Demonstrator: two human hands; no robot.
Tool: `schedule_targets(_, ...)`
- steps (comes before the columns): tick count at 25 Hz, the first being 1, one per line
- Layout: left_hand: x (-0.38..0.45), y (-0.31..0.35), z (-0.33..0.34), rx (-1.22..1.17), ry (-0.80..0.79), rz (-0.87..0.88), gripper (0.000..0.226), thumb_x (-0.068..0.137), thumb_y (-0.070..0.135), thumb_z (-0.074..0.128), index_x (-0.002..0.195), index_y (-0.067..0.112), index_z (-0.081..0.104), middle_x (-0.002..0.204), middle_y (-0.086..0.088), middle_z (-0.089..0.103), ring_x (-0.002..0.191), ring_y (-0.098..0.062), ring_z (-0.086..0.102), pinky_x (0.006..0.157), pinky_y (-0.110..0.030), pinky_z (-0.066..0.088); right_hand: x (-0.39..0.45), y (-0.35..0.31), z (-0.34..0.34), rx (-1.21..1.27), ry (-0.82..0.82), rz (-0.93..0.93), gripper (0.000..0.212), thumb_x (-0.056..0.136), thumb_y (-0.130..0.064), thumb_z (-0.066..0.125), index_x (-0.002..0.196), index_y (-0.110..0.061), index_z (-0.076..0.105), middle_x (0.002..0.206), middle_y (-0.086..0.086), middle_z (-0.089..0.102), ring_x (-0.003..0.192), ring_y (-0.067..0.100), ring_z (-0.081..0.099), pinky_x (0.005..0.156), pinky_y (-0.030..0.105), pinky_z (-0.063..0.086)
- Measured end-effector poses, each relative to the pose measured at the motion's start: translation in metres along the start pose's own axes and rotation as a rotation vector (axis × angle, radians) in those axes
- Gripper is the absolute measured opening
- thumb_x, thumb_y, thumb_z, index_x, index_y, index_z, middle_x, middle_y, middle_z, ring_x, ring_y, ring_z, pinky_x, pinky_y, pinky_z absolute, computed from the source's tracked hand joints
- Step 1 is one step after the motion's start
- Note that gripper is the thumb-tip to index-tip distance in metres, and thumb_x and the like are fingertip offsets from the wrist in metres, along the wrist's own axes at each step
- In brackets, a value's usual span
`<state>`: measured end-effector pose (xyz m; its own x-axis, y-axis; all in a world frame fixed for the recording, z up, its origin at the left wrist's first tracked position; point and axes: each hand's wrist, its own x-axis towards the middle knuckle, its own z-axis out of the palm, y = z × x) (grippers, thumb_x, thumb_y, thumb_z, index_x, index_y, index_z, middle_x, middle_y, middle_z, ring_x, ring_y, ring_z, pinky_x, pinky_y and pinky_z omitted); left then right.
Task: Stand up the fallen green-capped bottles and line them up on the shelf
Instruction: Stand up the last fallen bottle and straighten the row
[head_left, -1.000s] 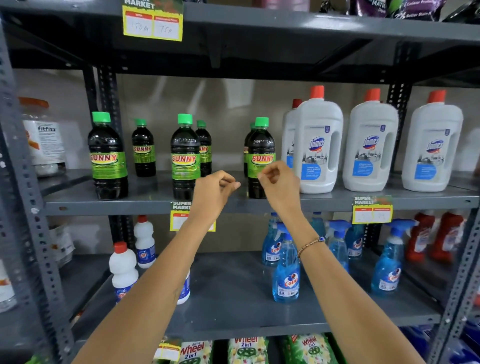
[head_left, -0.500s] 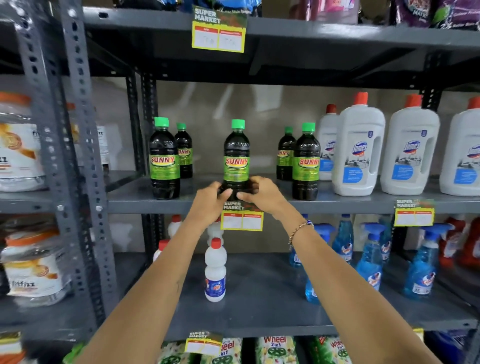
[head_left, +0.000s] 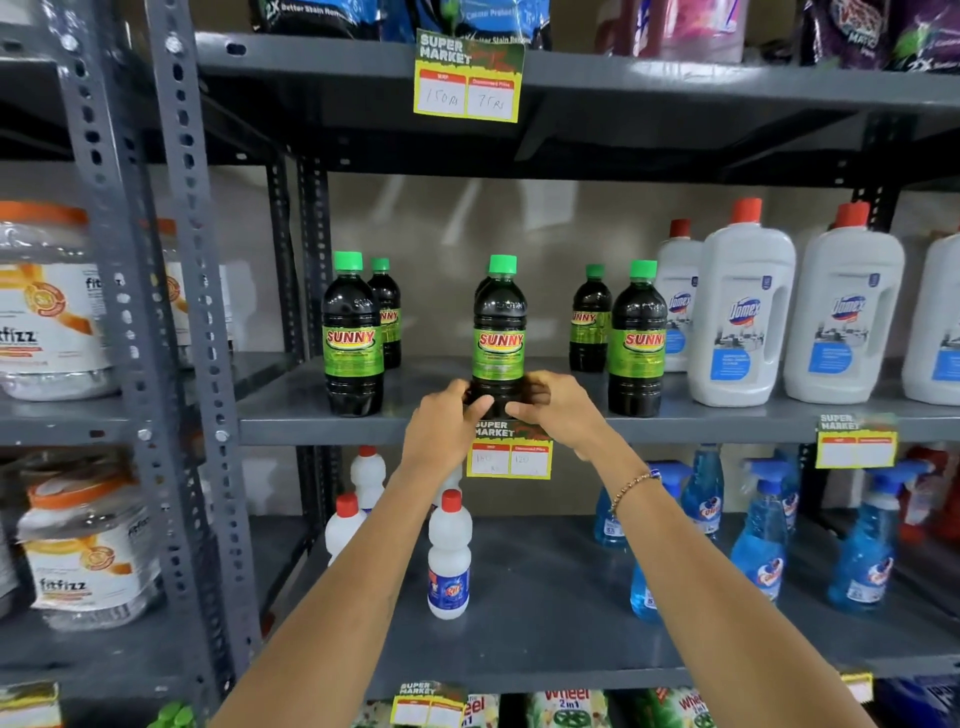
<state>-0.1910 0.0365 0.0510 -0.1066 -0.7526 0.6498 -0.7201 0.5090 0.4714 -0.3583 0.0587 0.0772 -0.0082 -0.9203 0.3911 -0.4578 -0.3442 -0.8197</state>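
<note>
Several dark bottles with green caps and green "SUNNY" labels stand upright on the grey middle shelf (head_left: 426, 423). The middle front bottle (head_left: 500, 332) is held at its base by both hands: my left hand (head_left: 441, 421) on its left side, my right hand (head_left: 558, 408) on its right. Another bottle stands mostly hidden right behind it. To the left stand a front bottle (head_left: 353, 338) and a rear bottle (head_left: 387, 312). To the right stand a front bottle (head_left: 637, 343) and a rear bottle (head_left: 589, 322).
White Domex jugs (head_left: 740, 322) with red caps fill the shelf's right part. A yellow price tag (head_left: 509, 452) hangs on the shelf edge under my hands. Below stand small white bottles (head_left: 449, 561) and blue spray bottles (head_left: 758, 535). A grey upright post (head_left: 192, 332) rises at left.
One second ago both hands hovered with closed fingers in front of the shelf edge. They then closed on the middle front bottle's base. The view has shifted left and moved closer.
</note>
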Motion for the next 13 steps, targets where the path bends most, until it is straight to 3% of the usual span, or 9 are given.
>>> schedule_targets(4, -0.0006, 0.0044, 0.0027, 0.096, -0.008, -0.021, 0.042, 0.096, 0.047, 0.043, 0.117, 0.012, 0.054, 0.102, -0.011, 0.068, 0.093, -0.031, 0.063, 0.065, -0.035, 0.043, 0.0029, 0.0044, -0.0020, 0.002, -0.001, -0.002, 0.045, 0.081, -0.009, 0.074, 0.123, -0.008, 0.058, 0.117, 0.009, 0.068, 0.106, 0.021, 0.066, 0.097, 0.041, 0.052)
schedule_targets(13, -0.0063, 0.0007, 0.0016, 0.021, 0.013, 0.008, 0.042, 0.096, 0.044, 0.045, 0.114, 0.009, 0.057, 0.102, -0.012, 0.071, 0.091, -0.029, 0.066, 0.072, -0.044, 0.053, 0.0003, 0.0034, -0.0043, -0.022, -0.050, -0.026, 0.045, 0.085, -0.010, 0.070, 0.128, -0.010, 0.057, 0.120, 0.007, 0.068, 0.109, 0.019, 0.065, 0.097, 0.038, 0.051)
